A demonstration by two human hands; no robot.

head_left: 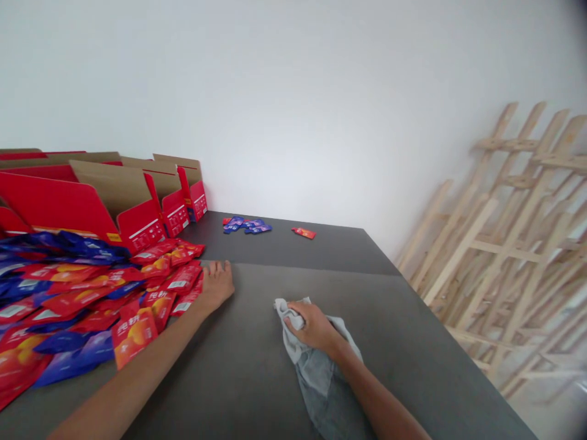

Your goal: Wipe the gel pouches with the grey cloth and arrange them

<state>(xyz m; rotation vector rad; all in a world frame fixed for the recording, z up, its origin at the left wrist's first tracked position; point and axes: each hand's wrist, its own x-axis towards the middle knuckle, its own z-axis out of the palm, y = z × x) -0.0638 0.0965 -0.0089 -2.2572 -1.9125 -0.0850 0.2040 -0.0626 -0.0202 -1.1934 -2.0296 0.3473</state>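
Observation:
My right hand (309,327) is closed around a bunched grey-white cloth (321,376), pressed against the dark tabletop (250,360). The cloth's loose end trails back under my forearm. My left hand (217,285) rests at the right edge of a pile of red pouches (135,336) and blue pouches (76,357), fingers pointing forward and slightly apart. It touches or nearly touches the nearest red pouches and appears to hold nothing. Part of the pile is hidden behind my left forearm.
Open red cardboard boxes (137,226) stand in a row behind the pile. Several blue packets (247,225) and a single red packet (304,233) lie near the table's far edge, by the white wall (293,122). Wooden frames (504,244) lean beyond the table's right edge.

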